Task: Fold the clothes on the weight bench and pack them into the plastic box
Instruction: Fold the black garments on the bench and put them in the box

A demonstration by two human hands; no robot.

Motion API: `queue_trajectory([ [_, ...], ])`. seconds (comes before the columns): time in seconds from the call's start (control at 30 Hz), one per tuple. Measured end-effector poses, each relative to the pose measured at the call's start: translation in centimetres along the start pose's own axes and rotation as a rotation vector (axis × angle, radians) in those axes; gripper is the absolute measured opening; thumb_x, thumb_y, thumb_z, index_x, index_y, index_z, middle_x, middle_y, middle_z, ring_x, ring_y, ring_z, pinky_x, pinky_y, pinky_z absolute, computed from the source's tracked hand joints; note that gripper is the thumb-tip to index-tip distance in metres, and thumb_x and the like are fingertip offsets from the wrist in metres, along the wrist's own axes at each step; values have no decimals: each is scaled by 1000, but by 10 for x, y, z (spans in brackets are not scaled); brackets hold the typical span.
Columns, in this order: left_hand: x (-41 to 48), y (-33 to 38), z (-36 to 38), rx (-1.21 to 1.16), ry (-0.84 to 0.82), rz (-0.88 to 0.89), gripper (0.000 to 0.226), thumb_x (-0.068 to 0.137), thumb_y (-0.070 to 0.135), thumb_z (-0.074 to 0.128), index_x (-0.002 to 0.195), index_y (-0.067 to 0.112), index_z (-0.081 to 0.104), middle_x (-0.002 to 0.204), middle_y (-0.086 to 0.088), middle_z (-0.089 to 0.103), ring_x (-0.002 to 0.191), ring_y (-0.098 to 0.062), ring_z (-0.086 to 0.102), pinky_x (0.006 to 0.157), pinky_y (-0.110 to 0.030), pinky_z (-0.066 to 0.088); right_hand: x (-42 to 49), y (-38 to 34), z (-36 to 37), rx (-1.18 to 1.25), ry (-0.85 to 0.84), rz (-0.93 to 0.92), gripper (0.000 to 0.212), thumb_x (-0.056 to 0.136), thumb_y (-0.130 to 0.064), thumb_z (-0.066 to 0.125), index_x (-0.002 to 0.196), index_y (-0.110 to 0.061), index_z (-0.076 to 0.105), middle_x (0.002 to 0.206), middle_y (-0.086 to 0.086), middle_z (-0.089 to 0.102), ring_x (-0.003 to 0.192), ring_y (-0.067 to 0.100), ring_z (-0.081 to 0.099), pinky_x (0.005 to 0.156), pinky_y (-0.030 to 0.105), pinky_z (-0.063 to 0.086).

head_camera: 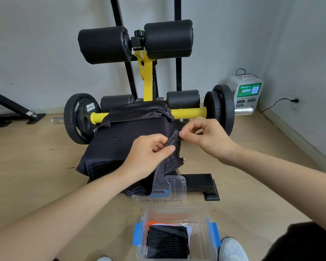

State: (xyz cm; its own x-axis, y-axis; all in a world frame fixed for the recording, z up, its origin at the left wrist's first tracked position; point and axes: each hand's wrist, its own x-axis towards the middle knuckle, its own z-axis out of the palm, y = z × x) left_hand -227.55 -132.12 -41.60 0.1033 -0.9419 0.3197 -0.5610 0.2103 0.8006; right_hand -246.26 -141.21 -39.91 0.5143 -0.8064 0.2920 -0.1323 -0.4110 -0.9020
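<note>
Pinching black mesh garment [120, 142] edge with left fingers [167, 149] and right fingers [183, 133], side by side, plastic box [177, 208] below fingers.

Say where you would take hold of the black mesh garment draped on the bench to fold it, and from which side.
Pinch the black mesh garment along its right edge, coming from above on the right, as the left hand and right hand do. That edge stands up as a loose ridge, so a pinch grip catches cloth alone; the middle lies flat, likely harder to gather.
</note>
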Motion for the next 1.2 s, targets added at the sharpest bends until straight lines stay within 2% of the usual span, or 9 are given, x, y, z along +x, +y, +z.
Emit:
queue_trajectory([
  [0.1, 0, 1, -2, -20, -43, 35, 7, 88, 24, 74, 89, 17, 73, 81, -7, 72, 80, -34, 67, 77, -52, 55, 3, 1, -3, -46, -156, 6, 28, 80, -23, 81, 106, -21, 72, 91, -7, 70, 86, 4, 63, 76, 14, 48],
  [0.2, 1, 3, -4, -30, -61, 52, 6, 90, 20, 73, 95, 16, 73, 84, -8, 73, 82, -35, 68, 79, -52, 55, 4, -3, 0, -38, -237, -6, 11, 83, -13, 77, 93, -8, 75, 79, -6, 70, 72, 2, 61, 68, 13, 47],
  [0.3, -1, 0, -6, -51, -117, -32, 15, 86, 20, 77, 98, 13, 72, 89, -6, 75, 85, -31, 71, 84, -52, 57, 10, -6, 1, 76, -137, -2, 8, 87, -4, 71, 84, 3, 68, 65, -11, 64, 58, -2, 55, 58, 10, 43],
  [0.5, -12, -15, -24, 131, -273, -104, 35, 80, 45, 72, 90, 11, 73, 90, -5, 76, 88, -25, 72, 87, -53, 56, 33, -1, -10, 161, 130, 54, 13, 91, -6, 67, 80, -7, 61, 72, 3, 58, 51, -1, 51, 47, 12, 41],
  [0.63, -13, -23, -50, 185, -301, -185, 57, 77, 56, 73, 76, 1, 59, 67, -4, 54, 66, -14, 47, 67, -39, 41, 50, 21, -12, 73, 221, 114, 9, 90, -12, 69, 88, -4, 65, 74, 1, 62, 54, -2, 53, 50, 11, 41],
  [0.73, -10, -28, -71, 139, -299, -260, 67, 78, 61, 70, 87, -4, 57, 78, 1, 45, 73, -15, 41, 74, -34, 32, 65, 37, -10, 18, 255, 167, 13, 90, -16, 70, 91, -5, 66, 84, 7, 66, 73, 10, 60, 65, 19, 50],
  [0.93, -1, -23, -90, 86, -189, -311, 31, 95, 38, 64, 69, 23, 67, 63, 5, 58, 64, -3, 50, 67, -21, 37, 87, 57, -4, -108, 222, 221, 11, 92, -17, 68, 82, -13, 64, 79, 5, 61, 76, 16, 56, 64, 24, 46],
  [1.03, 13, -24, -97, 70, -62, -334, 22, 96, 32, 65, 83, 17, 74, 80, -1, 74, 74, -2, 62, 72, -12, 45, 99, 68, -2, -156, 219, 274, 15, 91, -20, 68, 86, -6, 65, 79, 11, 60, 76, 21, 54, 68, 34, 47],
  [1.2, 47, -42, -105, 83, 149, -350, 13, 93, 29, 70, 91, 18, 76, 94, -3, 76, 91, -14, 68, 76, -23, 47, 119, 87, 1, -206, 244, 354, 20, 87, -29, 69, 74, -18, 60, 71, 1, 59, 71, 23, 53, 64, 39, 48],
])
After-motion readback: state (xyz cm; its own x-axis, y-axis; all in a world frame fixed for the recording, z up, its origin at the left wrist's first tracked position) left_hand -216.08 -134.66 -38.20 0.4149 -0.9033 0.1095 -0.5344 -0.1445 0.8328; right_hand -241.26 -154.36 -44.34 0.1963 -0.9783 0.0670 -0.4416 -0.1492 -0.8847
